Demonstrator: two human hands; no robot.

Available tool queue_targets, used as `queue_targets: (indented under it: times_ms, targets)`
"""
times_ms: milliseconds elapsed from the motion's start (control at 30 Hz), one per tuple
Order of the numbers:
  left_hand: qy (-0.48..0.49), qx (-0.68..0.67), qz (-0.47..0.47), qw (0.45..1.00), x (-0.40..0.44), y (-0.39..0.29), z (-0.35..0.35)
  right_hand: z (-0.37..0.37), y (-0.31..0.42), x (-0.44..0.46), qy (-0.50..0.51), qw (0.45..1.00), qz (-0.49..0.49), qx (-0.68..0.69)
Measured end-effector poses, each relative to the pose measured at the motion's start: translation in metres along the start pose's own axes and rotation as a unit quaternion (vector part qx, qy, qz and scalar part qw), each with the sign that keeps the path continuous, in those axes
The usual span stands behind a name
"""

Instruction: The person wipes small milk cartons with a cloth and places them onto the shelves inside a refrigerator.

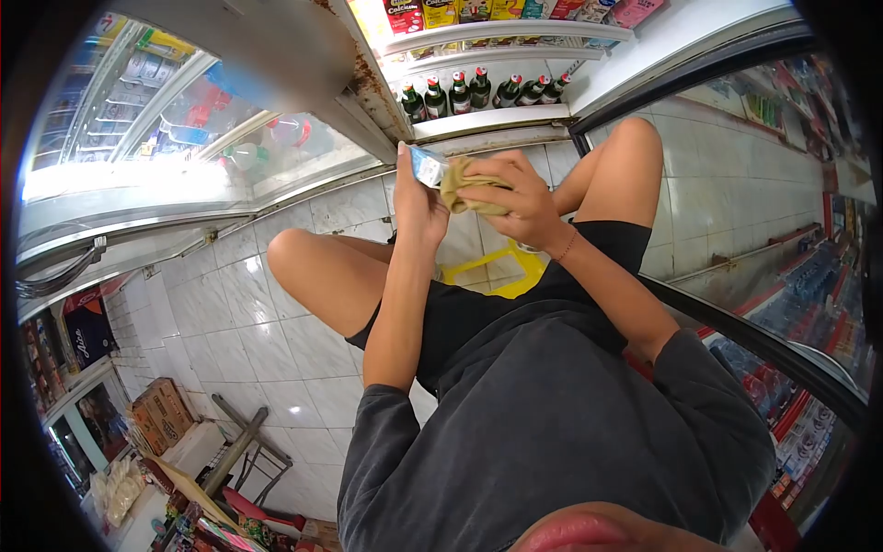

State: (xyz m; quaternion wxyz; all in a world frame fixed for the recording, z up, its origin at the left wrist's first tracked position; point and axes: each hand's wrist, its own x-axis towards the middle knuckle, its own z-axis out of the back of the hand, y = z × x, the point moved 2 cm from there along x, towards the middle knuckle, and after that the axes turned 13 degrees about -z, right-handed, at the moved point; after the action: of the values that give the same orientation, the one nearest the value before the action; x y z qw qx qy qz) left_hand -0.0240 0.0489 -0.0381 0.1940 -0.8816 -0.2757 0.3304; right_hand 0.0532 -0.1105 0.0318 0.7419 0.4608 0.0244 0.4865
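Observation:
Between my hands is a small pack or bottle [430,167] with a blue and white label, tilted in front of the open cooler. My left hand [416,207] grips it from the left, thumb up along its side. A crumpled olive-yellow cloth [471,189] is bunched in my right hand [522,202] and touches the item's right end. The fingers of my right hand wrap over the cloth. Cloth and fingers hide part of the item.
Green bottles [457,95] stand in a row on the cooler's bottom shelf, below colourful packets [474,11]. An open glass door [727,184] is on the right, another glass front [303,156] on the left. A yellow stool [531,266] is beneath me; cardboard boxes [164,414] lie lower left.

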Motion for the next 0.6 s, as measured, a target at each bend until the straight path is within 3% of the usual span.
queue_targets:
  times_ms: [33,100,233,333,400,533,600]
  targets:
    - [-0.004,0.010,-0.007,1.000,0.000,-0.006,-0.001,0.000,-0.013,-0.008,0.002,1.000,0.003,0.000]
    - [-0.008,0.019,-0.024,1.000,-0.006,-0.017,-0.007,0.003,-0.029,-0.020,0.011,0.995,-0.085,-0.052]
    - [0.028,0.017,-0.041,0.999,-0.007,-0.020,-0.012,0.018,-0.015,-0.012,-0.027,0.994,-0.109,-0.016]
    - [0.038,-0.003,-0.031,0.999,-0.009,-0.009,-0.017,0.016,0.013,0.009,-0.051,0.994,-0.071,0.069]
    - [0.114,-0.005,0.022,0.993,-0.014,-0.005,-0.015,0.009,0.021,0.012,-0.002,0.994,-0.035,0.102]
    - [0.147,0.008,-0.025,0.989,-0.017,-0.002,-0.015,0.019,-0.011,-0.005,0.060,0.991,-0.095,0.078]
    - [0.172,0.016,-0.031,0.984,-0.020,-0.003,-0.019,0.031,-0.013,-0.006,-0.013,0.992,-0.120,0.047]
